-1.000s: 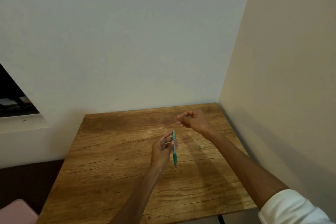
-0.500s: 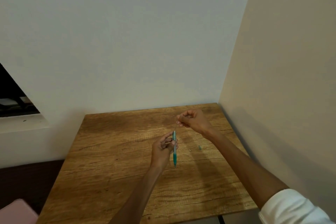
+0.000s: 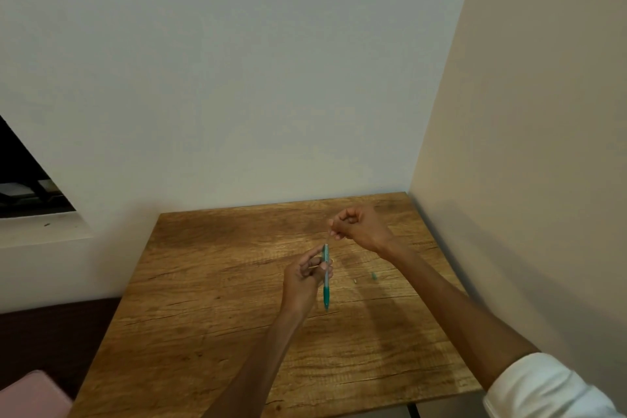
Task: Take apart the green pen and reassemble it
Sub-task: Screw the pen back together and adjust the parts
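Observation:
My left hand [image 3: 305,276] grips the green pen body [image 3: 326,276] upright over the middle of the wooden table [image 3: 210,309], green grip end pointing down. Just above and to the right, my right hand [image 3: 359,226] pinches a thin pale refill [image 3: 328,233] whose lower end hangs just over the pen's open top. Two small loose pen parts lie on the table to the right: a tiny pale piece [image 3: 355,281] and a small green piece [image 3: 374,276].
The table sits in a corner, with a white wall behind and a beige wall [image 3: 526,146] along its right edge. A dark window opening [image 3: 23,176] is at the left. A pink object [image 3: 30,397] shows at the bottom left.
My right hand has shifted slightly, bringing the thin refill closer in line above the pen's top. My left hand and the pen body stay almost still.

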